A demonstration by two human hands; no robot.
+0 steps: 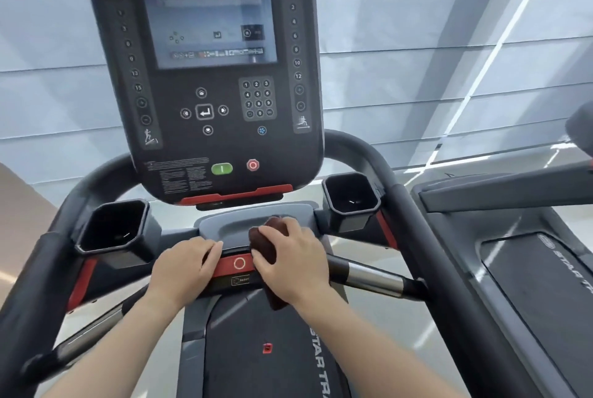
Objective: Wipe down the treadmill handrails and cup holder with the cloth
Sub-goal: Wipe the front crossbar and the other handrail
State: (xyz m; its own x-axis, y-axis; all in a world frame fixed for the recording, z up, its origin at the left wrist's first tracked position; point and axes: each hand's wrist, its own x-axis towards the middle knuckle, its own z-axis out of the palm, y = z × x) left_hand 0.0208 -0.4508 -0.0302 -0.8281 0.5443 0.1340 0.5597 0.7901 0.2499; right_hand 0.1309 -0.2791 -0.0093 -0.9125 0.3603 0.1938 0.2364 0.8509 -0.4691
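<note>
the right hand (290, 264) is closed around a dark brown cloth (264, 245), pressing it onto the middle of the treadmill's front crossbar, just right of the red stop panel (236, 264) with its white ring. part of the cloth bulges out above the fingers onto the grey tray (231, 224) below the console (205, 76), and a tail of it hangs down under the palm over the belt (256, 349). the left hand (183, 269) rests on the same crossbar just left of the red panel, fingers curled over the bar's edge and holding nothing else.

two black cup holders flank the tray: the left cup holder (112, 230) sits toward the left side of the frame, the right cup holder (351, 198) toward the right, both apart from the hands. the right handrail (372, 279), with a silver section, runs out from beside the right hand to the dark right side rail (417, 237). the left handrail (93, 330) angles down and away from the left wrist. a second treadmill (529, 269) stands on the right.
</note>
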